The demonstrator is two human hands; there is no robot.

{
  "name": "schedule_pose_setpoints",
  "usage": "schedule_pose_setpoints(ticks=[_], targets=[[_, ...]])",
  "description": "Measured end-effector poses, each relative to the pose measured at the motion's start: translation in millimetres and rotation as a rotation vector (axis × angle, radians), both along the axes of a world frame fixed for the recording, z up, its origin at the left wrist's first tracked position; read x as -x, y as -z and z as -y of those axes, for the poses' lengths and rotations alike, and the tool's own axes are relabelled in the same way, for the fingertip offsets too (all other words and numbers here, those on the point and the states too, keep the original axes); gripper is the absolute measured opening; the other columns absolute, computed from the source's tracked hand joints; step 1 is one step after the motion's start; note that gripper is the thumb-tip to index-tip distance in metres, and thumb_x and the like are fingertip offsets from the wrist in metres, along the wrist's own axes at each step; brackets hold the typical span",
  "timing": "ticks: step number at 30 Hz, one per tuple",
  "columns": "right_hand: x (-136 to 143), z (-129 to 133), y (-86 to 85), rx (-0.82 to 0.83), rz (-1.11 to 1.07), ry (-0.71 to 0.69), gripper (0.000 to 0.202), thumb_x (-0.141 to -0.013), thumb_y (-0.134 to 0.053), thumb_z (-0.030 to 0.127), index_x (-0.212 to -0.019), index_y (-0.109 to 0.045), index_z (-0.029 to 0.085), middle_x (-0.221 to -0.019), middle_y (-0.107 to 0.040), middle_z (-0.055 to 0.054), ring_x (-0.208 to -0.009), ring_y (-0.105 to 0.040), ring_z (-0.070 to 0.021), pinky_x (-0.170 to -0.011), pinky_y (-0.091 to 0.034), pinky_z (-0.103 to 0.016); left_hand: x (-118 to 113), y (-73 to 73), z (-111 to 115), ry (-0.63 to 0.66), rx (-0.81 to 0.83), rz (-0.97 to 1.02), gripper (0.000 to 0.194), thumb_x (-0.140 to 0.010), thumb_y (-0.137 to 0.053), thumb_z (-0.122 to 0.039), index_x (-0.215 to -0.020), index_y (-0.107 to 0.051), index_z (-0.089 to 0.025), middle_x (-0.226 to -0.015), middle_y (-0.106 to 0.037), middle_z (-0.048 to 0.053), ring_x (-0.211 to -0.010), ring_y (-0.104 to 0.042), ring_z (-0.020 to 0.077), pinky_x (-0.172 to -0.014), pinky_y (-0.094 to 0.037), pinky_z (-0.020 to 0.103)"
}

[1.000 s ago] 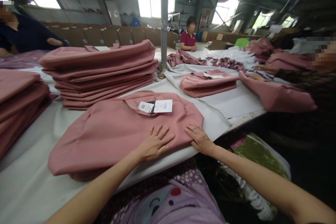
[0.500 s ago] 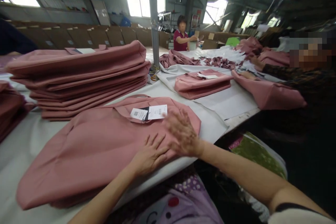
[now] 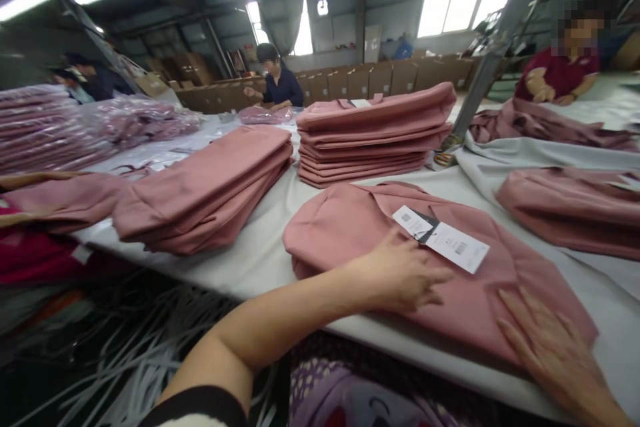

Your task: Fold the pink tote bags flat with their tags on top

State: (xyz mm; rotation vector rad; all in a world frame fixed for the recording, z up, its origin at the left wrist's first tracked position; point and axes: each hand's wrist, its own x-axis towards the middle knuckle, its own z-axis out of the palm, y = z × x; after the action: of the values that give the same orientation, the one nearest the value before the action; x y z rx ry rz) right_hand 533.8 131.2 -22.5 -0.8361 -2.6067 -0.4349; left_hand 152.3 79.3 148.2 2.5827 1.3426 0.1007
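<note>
A pink bag [image 3: 340, 227] lies flat on the white-covered table. White tags [image 3: 457, 245] with printed codes and a small black piece rest on its upper face. My left hand [image 3: 400, 273] is over the middle of the bag, just below the tags, fingers spread and holding nothing. Flat on the bag's right end lies my right hand [image 3: 550, 340], its fingers extended and nothing in its grasp.
Behind the bag stands a stack of folded pink bags [image 3: 370, 137]. Another pink pile [image 3: 205, 193] is to the left, beside plastic-wrapped bags [image 3: 45, 133]. One more bag [image 3: 570, 207] lies right. People work across the table [image 3: 260, 263].
The view has swung left, bringing the left pile and wrapped bags into sight. My left hand has moved up near the tags; my right hand now rests at the bag's right end.
</note>
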Motion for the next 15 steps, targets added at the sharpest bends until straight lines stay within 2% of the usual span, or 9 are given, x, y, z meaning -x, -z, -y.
schedule_pose_setpoints(ticks=[1, 2, 3, 6, 8, 10, 12, 13, 15], targets=[[-1, 0, -0.1, -0.012, -0.003, -0.011, 0.037, -0.086, -0.039, 0.019, -0.101, -0.072, 0.024, -0.130, -0.057, -0.011, -0.135, -0.030, -0.0402, -0.103, -0.026, -0.066, 21, 5.8, 6, -0.145, -0.125, 0.076, 0.055, -0.092, -0.040, -0.055, -0.142, -0.038, -0.031, -0.139, -0.050, 0.011, -0.133, -0.036, 0.0344, -0.110, -0.019, 0.062], [0, -1, -1.1, -0.023, -0.007, -0.022, 0.036, -0.085, -0.040, 0.019, -0.100, -0.072, 0.025, -0.129, -0.058, -0.010, -0.134, -0.032, -0.0399, -0.103, -0.028, -0.066, 44, 17.6, 13, -0.350, -0.195, 0.117, 0.058, -0.092, -0.040, -0.056, -0.144, -0.036, -0.030, -0.145, -0.043, 0.010, -0.137, -0.030, 0.0331, -0.113, -0.018, 0.058], [1, -1, -2.6, -0.031, -0.009, -0.031, 0.036, -0.084, -0.040, 0.019, -0.099, -0.072, 0.025, -0.129, -0.058, -0.010, -0.133, -0.034, -0.0394, -0.103, -0.029, -0.065, 66, 34.0, 18, -0.528, -0.187, 0.127, 0.060, -0.091, -0.044, -0.057, -0.143, -0.038, -0.027, -0.147, -0.040, 0.010, -0.138, -0.029, 0.0331, -0.114, -0.018, 0.056], [5, -2, -7.8, -0.054, -0.006, -0.078, 0.033, -0.081, -0.044, 0.022, -0.098, -0.072, 0.028, -0.127, -0.059, -0.010, -0.131, -0.036, -0.0404, -0.100, -0.032, -0.064, 112, 88.1, 29, -0.664, -0.171, 0.133, 0.056, -0.091, -0.047, -0.047, -0.140, -0.043, -0.019, -0.151, -0.033, 0.016, -0.139, -0.027, 0.0357, -0.113, -0.022, 0.056], [7, -4, -9.1, -0.078, -0.003, -0.104, 0.032, -0.080, -0.046, 0.022, -0.097, -0.072, 0.028, -0.124, -0.060, -0.011, -0.128, -0.039, -0.0432, -0.096, -0.035, -0.065, 123, 109.8, 32, -0.665, -0.192, 0.164, 0.053, -0.091, -0.047, -0.044, -0.138, -0.046, -0.020, -0.151, -0.034, 0.014, -0.140, -0.026, 0.0336, -0.114, -0.020, 0.054], [5, -6, -7.0, -0.102, -0.017, -0.137, 0.034, -0.078, -0.047, 0.022, -0.101, -0.071, 0.028, -0.123, -0.060, -0.013, -0.125, -0.042, -0.0456, -0.093, -0.037, -0.065, 125, 114.0, 35, -0.648, -0.212, 0.220, 0.046, -0.092, -0.046, -0.039, -0.133, -0.052, -0.022, -0.147, -0.041, 0.011, -0.138, -0.032, 0.0284, -0.116, -0.020, 0.049], [1, -9, -1.6, -0.103, -0.035, -0.163, 0.046, -0.078, -0.047, 0.021, -0.120, -0.063, 0.031, -0.129, -0.057, -0.012, -0.122, -0.044, -0.0463, -0.092, -0.037, -0.065, 129, 105.9, 41, -0.656, -0.235, 0.298, 0.040, -0.092, -0.045, -0.035, -0.128, -0.057, -0.024, -0.142, -0.048, 0.006, -0.136, -0.036, 0.0231, -0.118, -0.019, 0.042], [-1, -11, 1.7, -0.098, -0.041, -0.171, 0.055, -0.078, -0.047, 0.022, -0.132, -0.053, 0.034, -0.134, -0.053, -0.011, -0.122, -0.045, -0.0461, -0.092, -0.038, -0.065, 135, 100.0, 46, -0.694, -0.257, 0.345, 0.039, -0.092, -0.042, -0.033, -0.128, -0.056, -0.024, -0.142, -0.049, 0.004, -0.137, -0.035, 0.0214, -0.118, -0.018, 0.041], [-5, -13, 7.2, -0.087, -0.035, -0.154, 0.072, -0.079, -0.046, 0.023, -0.147, -0.029, 0.038, -0.146, -0.042, -0.007, -0.122, -0.046, -0.0444, -0.093, -0.038, -0.065, 155, 89.8, 58, -0.863, -0.320, 0.454, 0.044, -0.096, -0.030, -0.028, -0.137, -0.045, -0.021, -0.148, -0.040, 0.006, -0.141, -0.027, 0.0209, -0.119, -0.013, 0.044]])
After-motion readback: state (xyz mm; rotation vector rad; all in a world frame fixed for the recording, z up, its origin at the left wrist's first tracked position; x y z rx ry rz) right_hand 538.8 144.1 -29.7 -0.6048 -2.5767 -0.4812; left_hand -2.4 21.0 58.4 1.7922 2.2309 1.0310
